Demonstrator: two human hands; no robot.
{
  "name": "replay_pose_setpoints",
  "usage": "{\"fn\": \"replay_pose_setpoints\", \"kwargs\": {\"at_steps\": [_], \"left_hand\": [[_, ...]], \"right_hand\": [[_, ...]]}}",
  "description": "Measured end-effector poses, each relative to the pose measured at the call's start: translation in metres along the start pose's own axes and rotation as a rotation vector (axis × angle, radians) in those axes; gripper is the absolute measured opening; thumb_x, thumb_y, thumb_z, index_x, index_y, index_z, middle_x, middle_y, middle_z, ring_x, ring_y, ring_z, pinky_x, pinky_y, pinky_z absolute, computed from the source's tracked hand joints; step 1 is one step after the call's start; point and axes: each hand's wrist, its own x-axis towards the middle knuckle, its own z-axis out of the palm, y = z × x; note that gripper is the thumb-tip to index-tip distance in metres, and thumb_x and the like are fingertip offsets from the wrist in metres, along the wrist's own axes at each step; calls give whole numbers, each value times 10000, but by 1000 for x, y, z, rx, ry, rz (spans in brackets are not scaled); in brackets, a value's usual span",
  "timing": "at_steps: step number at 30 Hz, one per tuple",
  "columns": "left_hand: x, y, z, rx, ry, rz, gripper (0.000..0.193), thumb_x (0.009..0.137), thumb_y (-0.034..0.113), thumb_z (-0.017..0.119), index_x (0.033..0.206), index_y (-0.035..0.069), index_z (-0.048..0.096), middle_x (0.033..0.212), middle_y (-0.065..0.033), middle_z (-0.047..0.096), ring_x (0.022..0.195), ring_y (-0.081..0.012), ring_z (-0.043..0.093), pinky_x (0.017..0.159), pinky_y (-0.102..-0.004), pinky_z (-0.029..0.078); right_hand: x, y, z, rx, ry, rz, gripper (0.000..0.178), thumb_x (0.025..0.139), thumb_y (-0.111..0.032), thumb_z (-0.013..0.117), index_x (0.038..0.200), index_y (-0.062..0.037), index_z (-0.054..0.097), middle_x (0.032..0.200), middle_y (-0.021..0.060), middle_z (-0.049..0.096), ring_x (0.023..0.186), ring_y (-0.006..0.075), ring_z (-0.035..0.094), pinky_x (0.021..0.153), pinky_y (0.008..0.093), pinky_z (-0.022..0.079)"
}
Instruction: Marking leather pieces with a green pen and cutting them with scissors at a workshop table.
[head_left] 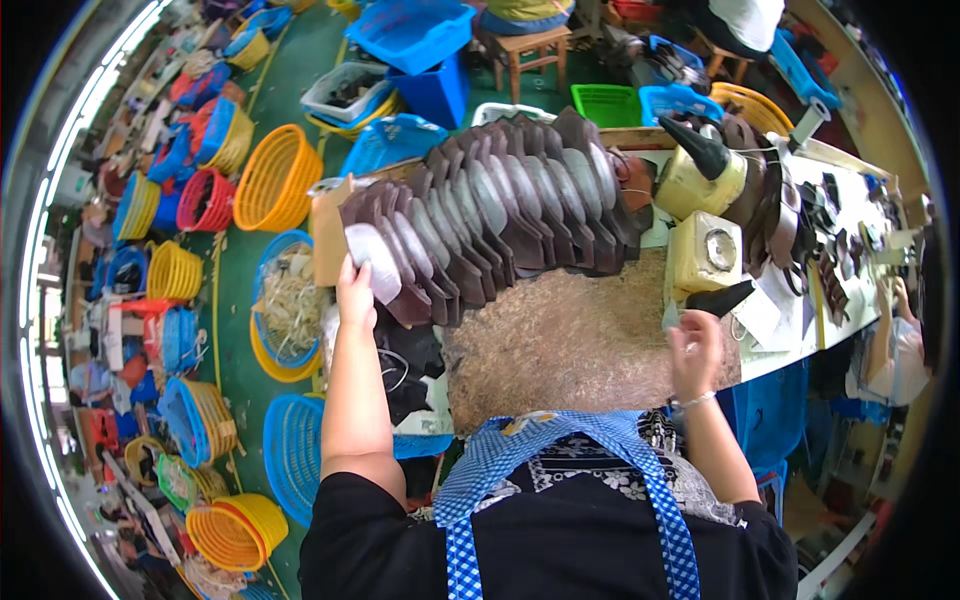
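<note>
The row of dark brown leather pieces with grey patches (500, 205) leans across the far half of the workspace, its pieces overlapping. The left hand (357, 295) reaches to the row's left end, fingertips at the edge of the last grey patch; I cannot tell whether they pinch it. The right hand (694, 350) is raised with fingers curled, just below a black cone (722, 299); it is blurred, and I cannot tell whether it holds anything.

Between the row and the checked apron (555, 428) spreads a mottled brown board (560, 345). The row bounds its far side, a black bundle (405, 375) lies just off its left edge, and a yellow block (705, 255) stands by its far right corner. A sheet of cardboard (328, 235) stands at the row's left end.

Beyond the board on the right runs a white tabletop (790, 352), bearing dark straps and pieces farther along. A blue bin (778, 420) sits below it. To the left, a green floor (238, 350) with yellow lines runs past an orange basket (275, 180), a blue basket (290, 455) and many more containers. At the far side, someone sits on a wooden stool (530, 43).
</note>
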Motion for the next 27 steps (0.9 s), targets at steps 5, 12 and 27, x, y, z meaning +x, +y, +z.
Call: {"fn": "replay_pose_setpoints", "kwargs": {"at_steps": [5, 12, 27], "left_hand": [[8, -23, 7, 90, 193, -213, 510, 878, 141, 537, 1322, -36, 360, 1327, -113, 428, 1152, -162, 449, 905, -259, 376], [-43, 0, 36, 660, 239, 151, 480, 950, 269, 421, 1292, -44, 298, 1167, -261, 495, 1064, -312, 522, 915, -359, 402], [-18, -46, -3, -202, -306, -331, 456, 763, 51, 595, 1183, -65, 460, 1191, -113, 503, 1129, -206, 456, 989, -339, 312]], "right_hand": [[20, 41, 87, 258, -80, 523, 370, 777, -219, 694, 1024, -8, 517, 904, 84, 600, 821, 169, 595, 744, 282, 473], [77, 108, 143, -172, 229, 776, 577, 731, -317, 716, 1090, 79, 499, 950, 170, 611, 859, 234, 601, 771, 321, 468], [75, 79, 164, 1506, 74, 924, 483, 798, -301, 653, 1102, 51, 526, 1105, 151, 585, 1020, 242, 561, 912, 351, 423]]}}
